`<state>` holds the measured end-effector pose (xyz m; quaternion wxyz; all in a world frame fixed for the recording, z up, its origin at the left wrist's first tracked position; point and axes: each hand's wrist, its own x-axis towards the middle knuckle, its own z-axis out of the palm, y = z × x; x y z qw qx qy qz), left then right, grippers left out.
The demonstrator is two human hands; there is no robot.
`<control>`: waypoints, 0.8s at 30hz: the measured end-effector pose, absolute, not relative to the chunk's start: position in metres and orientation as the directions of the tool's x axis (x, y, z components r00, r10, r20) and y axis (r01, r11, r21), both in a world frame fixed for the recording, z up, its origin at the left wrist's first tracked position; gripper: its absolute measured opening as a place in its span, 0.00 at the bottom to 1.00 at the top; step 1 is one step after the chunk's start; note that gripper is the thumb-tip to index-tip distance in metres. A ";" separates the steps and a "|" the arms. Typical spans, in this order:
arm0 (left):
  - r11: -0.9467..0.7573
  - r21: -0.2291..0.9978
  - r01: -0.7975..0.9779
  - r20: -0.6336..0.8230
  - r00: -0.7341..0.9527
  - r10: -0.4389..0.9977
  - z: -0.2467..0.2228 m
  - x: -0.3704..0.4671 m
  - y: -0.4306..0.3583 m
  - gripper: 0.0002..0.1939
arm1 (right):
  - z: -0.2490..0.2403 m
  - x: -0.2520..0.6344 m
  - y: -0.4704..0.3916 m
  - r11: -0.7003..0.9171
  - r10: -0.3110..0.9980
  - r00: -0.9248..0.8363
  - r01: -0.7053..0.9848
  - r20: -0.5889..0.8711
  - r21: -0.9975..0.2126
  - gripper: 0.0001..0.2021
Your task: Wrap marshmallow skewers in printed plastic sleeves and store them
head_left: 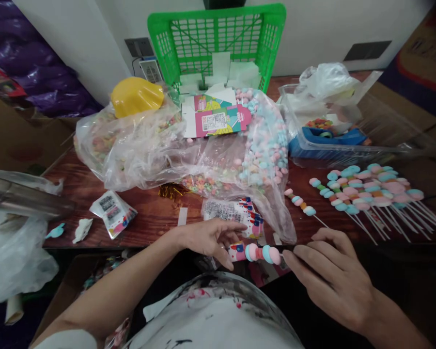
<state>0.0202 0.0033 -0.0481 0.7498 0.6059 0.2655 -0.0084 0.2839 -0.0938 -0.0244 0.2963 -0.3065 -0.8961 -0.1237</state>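
Note:
In front of my body, my right hand pinches the thin white stick of a marshmallow skewer with pink and blue pieces. At the skewer's far end, a small printed packet sits between the fingers of my left hand. Whether the skewer's tip is inside the packet is hard to make out. Just beyond my left hand lies a stack of similar printed packets. A single marshmallow skewer rests on the table beyond my right hand, beside a pile of skewers.
Clear plastic bags of colourful candy cover the table's middle, with a yellow bowl-like object and a printed box on top. Behind stands a green basket; at right, a clear tub. More packets lie left.

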 end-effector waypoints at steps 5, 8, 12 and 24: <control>0.386 0.843 0.376 -0.447 0.888 0.111 -0.052 0.028 0.000 0.24 | -0.023 0.284 -0.102 0.755 0.522 -0.565 0.655 0.639 -0.037 0.11; 0.452 0.825 0.339 -0.454 0.874 0.172 -0.051 0.032 -0.010 0.22 | -0.023 0.285 -0.103 0.722 0.545 -0.517 0.690 0.660 -0.055 0.11; 0.397 0.837 0.377 -0.498 0.825 0.266 -0.048 0.033 -0.022 0.24 | -0.027 0.288 -0.098 0.744 0.537 -0.541 0.665 0.647 -0.061 0.11; -0.524 0.627 0.576 -0.151 0.750 0.644 -0.035 0.045 -0.020 0.02 | -0.016 0.282 -0.083 0.771 0.511 -0.612 0.636 0.603 -0.008 0.09</control>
